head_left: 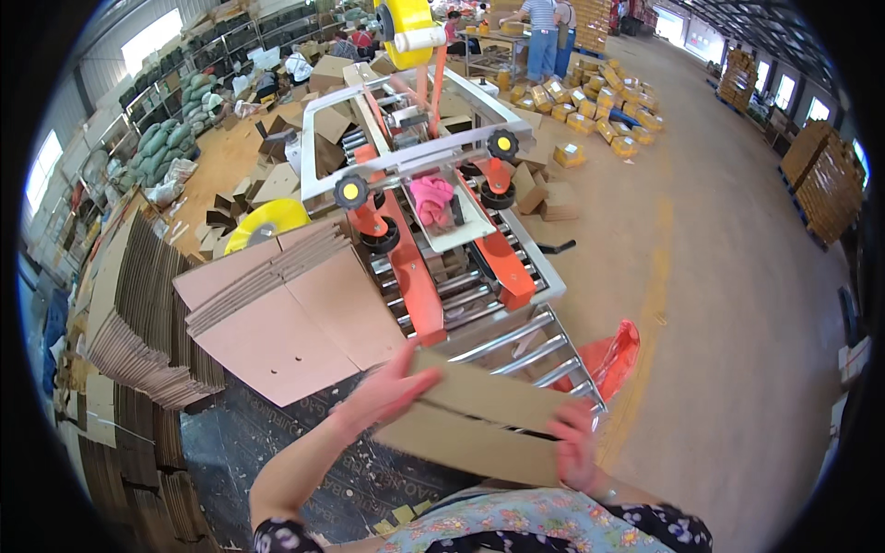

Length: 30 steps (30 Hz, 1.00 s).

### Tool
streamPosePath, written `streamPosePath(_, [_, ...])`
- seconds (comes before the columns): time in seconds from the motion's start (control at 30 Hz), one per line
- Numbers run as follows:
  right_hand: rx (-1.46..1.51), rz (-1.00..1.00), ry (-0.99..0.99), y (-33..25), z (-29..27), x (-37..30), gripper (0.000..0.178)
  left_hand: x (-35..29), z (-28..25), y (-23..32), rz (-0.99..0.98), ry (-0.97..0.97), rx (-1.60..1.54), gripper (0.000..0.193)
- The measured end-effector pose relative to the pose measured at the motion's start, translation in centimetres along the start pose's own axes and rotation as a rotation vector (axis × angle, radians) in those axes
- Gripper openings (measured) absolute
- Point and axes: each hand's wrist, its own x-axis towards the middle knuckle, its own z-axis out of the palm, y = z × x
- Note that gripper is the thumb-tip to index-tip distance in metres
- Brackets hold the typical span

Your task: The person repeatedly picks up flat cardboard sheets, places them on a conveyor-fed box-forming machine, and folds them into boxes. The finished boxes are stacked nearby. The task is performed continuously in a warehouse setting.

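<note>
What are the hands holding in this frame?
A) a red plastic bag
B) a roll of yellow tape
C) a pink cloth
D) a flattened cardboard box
D: the left hand and right hand grip opposite ends of a flat cardboard box, in front of the roller conveyor.

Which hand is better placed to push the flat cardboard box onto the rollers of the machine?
Probably the left hand. It lies on the upper edge of the flat cardboard box, next to the rollers. The right hand grips the near right end, farther from them.
</note>
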Motion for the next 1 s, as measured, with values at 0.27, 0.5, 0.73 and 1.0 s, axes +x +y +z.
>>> streamPosePath(0.27, [-0.417,0.111,0.322,7.2,6.9,6.7,0.029,17.9,6.6,5.0,1.029,0.723,0.638,0.027])
streamPosePath(0.5, [-0.302,-0.172,0.374,4.3,18.7,18.0,0.029,6.4,-2.2,-6.7,0.630,0.656,0.499,0.022])
streamPosePath(0.73, [-0.252,-0.586,-0.236,-4.7,34.4,28.1,0.059,-2.5,-13.9,-14.2,0.264,1.395,1.080,0.038])
streamPosePath(1.0, [0.334,-0.666,-0.435,-8.5,27.2,20.7,0.017,-9.3,-21.6,-12.5,-0.285,0.786,0.888,0.053])
